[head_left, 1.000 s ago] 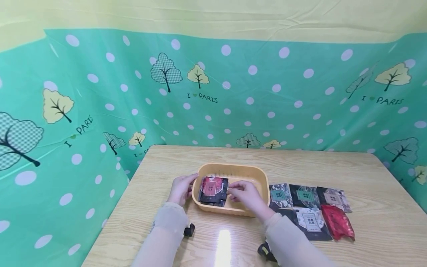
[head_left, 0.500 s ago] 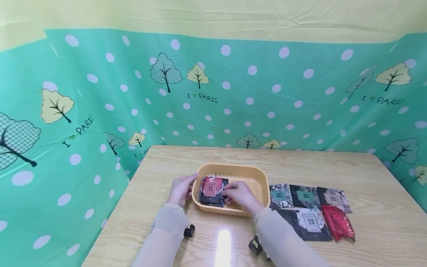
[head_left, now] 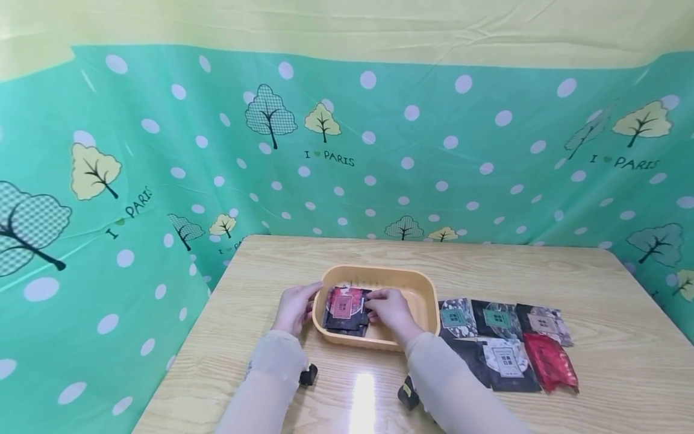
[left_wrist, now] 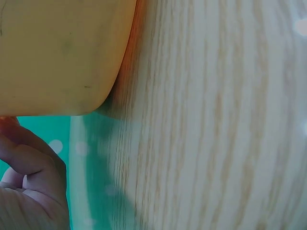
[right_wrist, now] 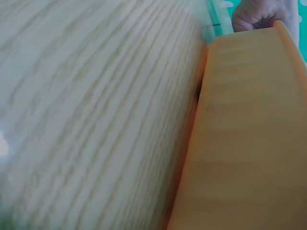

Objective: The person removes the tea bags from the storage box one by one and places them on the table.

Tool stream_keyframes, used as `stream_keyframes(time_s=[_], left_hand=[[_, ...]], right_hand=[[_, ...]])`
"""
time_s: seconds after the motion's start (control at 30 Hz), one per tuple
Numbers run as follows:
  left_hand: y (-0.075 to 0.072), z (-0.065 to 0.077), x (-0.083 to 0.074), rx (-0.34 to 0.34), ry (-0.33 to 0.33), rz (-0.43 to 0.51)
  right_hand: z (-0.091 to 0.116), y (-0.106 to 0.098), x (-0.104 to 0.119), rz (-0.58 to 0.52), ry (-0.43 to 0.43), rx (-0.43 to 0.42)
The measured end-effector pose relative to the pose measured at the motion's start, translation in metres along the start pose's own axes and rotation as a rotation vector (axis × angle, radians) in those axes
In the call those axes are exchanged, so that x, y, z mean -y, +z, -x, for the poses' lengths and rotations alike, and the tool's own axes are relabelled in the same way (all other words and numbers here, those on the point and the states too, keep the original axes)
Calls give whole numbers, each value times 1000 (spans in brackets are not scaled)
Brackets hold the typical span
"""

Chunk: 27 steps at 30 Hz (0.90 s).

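An orange-yellow plastic box [head_left: 390, 278] stands on the table. My left hand [head_left: 293, 307] grips its left end, with fingertips at the rim. In the left wrist view, curled fingers [left_wrist: 29, 158] meet the box's end. Inside the box, at the left, lies a stack of flat tea sachets, a red-and-black sachet [head_left: 343, 306] on top. My right hand [head_left: 393, 310] reaches over the front rim and pinches the right edge of a dark sachet [head_left: 365, 301] in the stack; its fingertips are partly hidden. The right wrist view shows the box's long outer side [right_wrist: 249, 124].
Right of the box, several sachets lie in two rows, among them a green-labelled sachet [head_left: 496, 318], a white-and-black sachet [head_left: 506, 363] and a shiny red sachet [head_left: 550, 361]. The right forearm covers part of one black sachet. A patterned green cloth [head_left: 347, 199] hangs behind the table [head_left: 488, 271].
My right hand has moved left onto the stack's right edge, then slightly up along it. The left hand stays at the box's end, and the box has not moved.
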<state>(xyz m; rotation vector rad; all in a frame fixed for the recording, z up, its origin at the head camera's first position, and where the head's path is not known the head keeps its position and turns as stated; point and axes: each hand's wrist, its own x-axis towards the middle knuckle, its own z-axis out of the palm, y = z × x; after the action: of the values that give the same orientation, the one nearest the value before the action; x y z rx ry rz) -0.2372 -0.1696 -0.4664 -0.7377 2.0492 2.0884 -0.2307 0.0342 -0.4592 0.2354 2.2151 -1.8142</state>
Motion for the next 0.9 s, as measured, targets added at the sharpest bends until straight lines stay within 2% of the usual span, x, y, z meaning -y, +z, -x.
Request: stream_keyframes(time_s=[0.13, 0.27, 0.47, 0.63, 0.9], left_hand=[[0, 0, 0, 6, -1, 5], [0, 2, -1, 13, 1, 15], [0, 1, -1, 24, 7, 17], [0, 0, 0, 18, -3, 16], [0, 0, 0, 7, -10, 13]], right_hand=[[-2, -1, -1, 18, 11, -27], [-2, 0, -1, 50, 12, 0], [-2, 1, 0, 17, 29, 43], [-3, 1, -1, -2, 20, 20], [-5, 0, -4, 32, 12, -18]])
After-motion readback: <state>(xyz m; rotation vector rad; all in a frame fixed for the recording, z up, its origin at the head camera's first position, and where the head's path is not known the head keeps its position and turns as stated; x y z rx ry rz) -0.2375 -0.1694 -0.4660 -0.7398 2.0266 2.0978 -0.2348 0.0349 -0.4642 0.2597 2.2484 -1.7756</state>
